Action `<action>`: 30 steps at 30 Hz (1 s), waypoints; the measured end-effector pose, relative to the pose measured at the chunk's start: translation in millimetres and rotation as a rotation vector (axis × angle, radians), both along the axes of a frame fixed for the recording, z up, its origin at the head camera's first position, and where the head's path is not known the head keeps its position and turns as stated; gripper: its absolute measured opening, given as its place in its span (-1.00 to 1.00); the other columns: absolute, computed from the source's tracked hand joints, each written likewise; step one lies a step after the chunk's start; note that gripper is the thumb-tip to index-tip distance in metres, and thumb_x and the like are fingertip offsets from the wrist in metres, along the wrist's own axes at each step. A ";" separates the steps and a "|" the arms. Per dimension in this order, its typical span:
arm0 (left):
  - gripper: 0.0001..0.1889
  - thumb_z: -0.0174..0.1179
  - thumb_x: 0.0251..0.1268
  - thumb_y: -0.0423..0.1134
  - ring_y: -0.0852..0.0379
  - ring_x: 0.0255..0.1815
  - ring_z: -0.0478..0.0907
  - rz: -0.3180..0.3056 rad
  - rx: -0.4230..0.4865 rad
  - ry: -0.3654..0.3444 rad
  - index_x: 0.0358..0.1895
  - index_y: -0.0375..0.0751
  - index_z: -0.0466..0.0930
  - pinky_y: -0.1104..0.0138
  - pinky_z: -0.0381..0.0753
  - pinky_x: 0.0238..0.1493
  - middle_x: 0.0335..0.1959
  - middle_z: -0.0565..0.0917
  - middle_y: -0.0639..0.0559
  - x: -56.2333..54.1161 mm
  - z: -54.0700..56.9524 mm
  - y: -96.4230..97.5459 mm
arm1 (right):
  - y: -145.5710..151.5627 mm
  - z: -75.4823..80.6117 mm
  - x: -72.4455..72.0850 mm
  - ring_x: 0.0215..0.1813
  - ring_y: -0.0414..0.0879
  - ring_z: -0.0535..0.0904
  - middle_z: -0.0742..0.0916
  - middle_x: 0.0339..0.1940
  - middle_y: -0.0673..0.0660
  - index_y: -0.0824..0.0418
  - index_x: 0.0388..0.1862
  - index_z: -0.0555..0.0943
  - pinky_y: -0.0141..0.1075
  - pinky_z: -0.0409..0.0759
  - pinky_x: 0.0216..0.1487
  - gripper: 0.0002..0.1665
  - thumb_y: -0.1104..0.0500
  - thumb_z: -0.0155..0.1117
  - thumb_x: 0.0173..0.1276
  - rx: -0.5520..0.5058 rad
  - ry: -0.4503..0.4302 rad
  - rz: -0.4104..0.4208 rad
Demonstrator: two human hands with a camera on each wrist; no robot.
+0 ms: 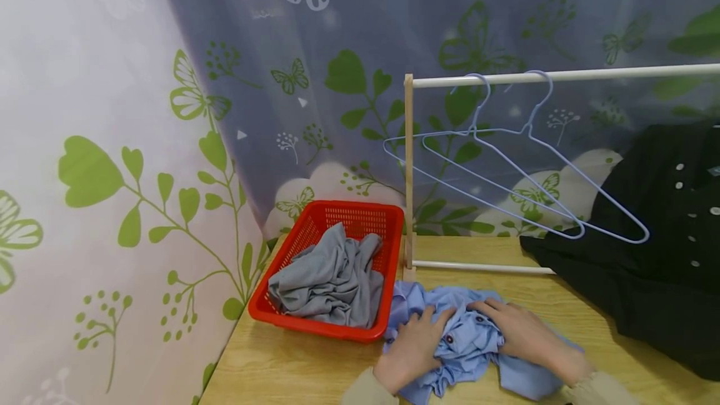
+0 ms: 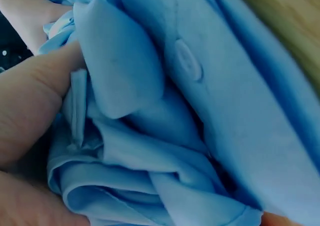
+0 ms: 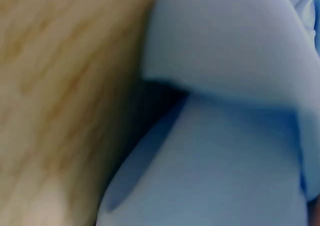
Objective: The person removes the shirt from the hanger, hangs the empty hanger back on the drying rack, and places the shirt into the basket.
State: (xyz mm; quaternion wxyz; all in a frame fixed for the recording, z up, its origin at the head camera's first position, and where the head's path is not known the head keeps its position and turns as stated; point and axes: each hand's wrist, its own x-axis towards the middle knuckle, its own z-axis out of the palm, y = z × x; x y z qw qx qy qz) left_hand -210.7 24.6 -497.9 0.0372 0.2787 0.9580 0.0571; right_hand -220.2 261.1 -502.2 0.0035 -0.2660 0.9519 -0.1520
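Observation:
A crumpled light-blue button shirt lies on the table between both hands. My left hand grips its left part, fingers spread over the folds and thumb on the near side. Bunched cloth sits against the left-hand fingers in the left wrist view, beside a pale button. On the other side, my right hand holds the shirt's upper right part, near some dark buttons. In the right wrist view blue fabric covers most of the picture and hides nearly all of that hand.
Left of the shirt stands a red basket holding a grey garment. Behind is a rack with a white rail, from which two blue hangers hang. A black buttoned garment hangs at right, spreading over the wooden table.

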 end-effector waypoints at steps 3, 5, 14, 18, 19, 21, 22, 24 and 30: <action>-0.05 0.60 0.01 -0.14 -0.01 -0.03 0.64 -0.018 0.027 0.087 0.52 0.18 0.28 0.17 0.68 -0.26 0.23 0.56 0.04 -1.3 0.3 -1.0 | -3.1 3.6 2.9 -0.05 0.28 0.68 0.66 0.17 0.31 0.21 0.29 0.57 0.15 0.65 -0.17 -0.19 0.37 0.61 -0.02 0.010 0.008 -0.046; -0.09 0.59 0.00 -0.21 0.04 -0.14 0.66 -0.030 0.051 0.141 0.49 0.11 0.35 0.24 0.66 -0.35 0.15 0.61 0.05 -2.4 1.1 -1.1 | -4.9 7.1 4.6 -0.09 0.26 0.70 0.68 0.15 0.33 0.23 0.27 0.59 0.06 0.66 -0.26 -0.22 0.42 0.57 -0.02 0.009 0.012 -0.081; -0.18 0.53 0.07 -0.12 0.06 -0.08 0.70 0.023 0.116 0.119 0.45 -0.10 0.41 0.27 0.69 -0.19 0.25 0.60 0.05 1.0 15.3 5.6 | -11.3 45.1 15.1 -0.61 -0.17 0.31 0.74 -0.04 0.23 0.12 0.10 0.66 -0.35 0.17 -0.65 -0.23 0.55 0.40 -0.19 -0.109 0.242 -0.189; -0.18 0.51 0.12 -0.08 0.03 -0.05 0.70 0.062 0.193 0.105 0.46 -0.17 0.38 0.23 0.71 -0.13 0.34 0.55 0.01 9.6 38.3 6.0 | -16.6 69.7 18.6 -0.61 -0.11 0.45 0.74 -0.07 0.26 0.11 0.04 0.68 -0.30 0.29 -0.66 -0.29 0.50 0.48 -0.21 -0.179 0.411 -0.195; -0.18 0.50 0.13 -0.09 0.02 -0.02 0.69 0.067 0.224 0.108 0.47 -0.19 0.37 0.20 0.71 -0.08 0.36 0.53 0.00 12.1 45.2 5.1 | -18.4 75.6 19.0 -0.58 -0.06 0.50 0.74 -0.08 0.25 0.11 0.02 0.68 -0.26 0.36 -0.65 -0.31 0.47 0.50 -0.19 -0.201 0.459 -0.192; -0.18 0.50 0.13 -0.11 0.00 0.03 0.68 0.072 0.280 0.130 0.46 -0.24 0.35 0.17 0.70 -0.03 0.38 0.50 -0.03 16.5 60.3 2.2 | -22.7 87.0 18.7 -0.47 0.05 0.63 0.74 -0.11 0.23 0.09 0.01 0.69 -0.14 0.51 -0.60 -0.33 0.45 0.52 -0.17 -0.255 0.552 -0.182; -0.18 0.49 0.14 -0.12 -0.01 0.08 0.66 0.077 0.312 0.139 0.47 -0.25 0.34 0.13 0.69 0.00 0.39 0.49 -0.04 18.6 68.0 0.0 | -25.5 92.5 18.7 -0.40 0.10 0.67 0.73 -0.12 0.21 0.08 0.02 0.69 -0.07 0.57 -0.56 -0.34 0.44 0.52 -0.15 -0.282 0.593 -0.172; -0.19 0.48 0.13 -0.17 -0.04 0.07 0.66 0.079 0.388 0.186 0.45 -0.27 0.34 0.10 0.70 -0.03 0.35 0.51 -0.05 21.1 82.4 -6.1 | -32.1 103.5 17.6 -0.34 0.13 0.70 0.73 -0.10 0.18 0.06 0.04 0.68 0.01 0.62 -0.52 -0.34 0.45 0.49 -0.12 -0.345 0.654 -0.155; -0.27 0.47 0.02 -0.36 -0.06 -0.23 0.68 0.032 0.591 0.466 0.34 -0.29 0.42 0.16 0.71 -0.27 0.13 0.56 -0.11 13.3 119.4 -33.5 | -62.5 133.2 13.7 0.01 0.15 0.68 0.67 0.04 0.16 0.09 0.19 0.64 0.08 0.64 -0.26 -0.15 0.57 0.44 -0.17 -0.537 0.758 -0.089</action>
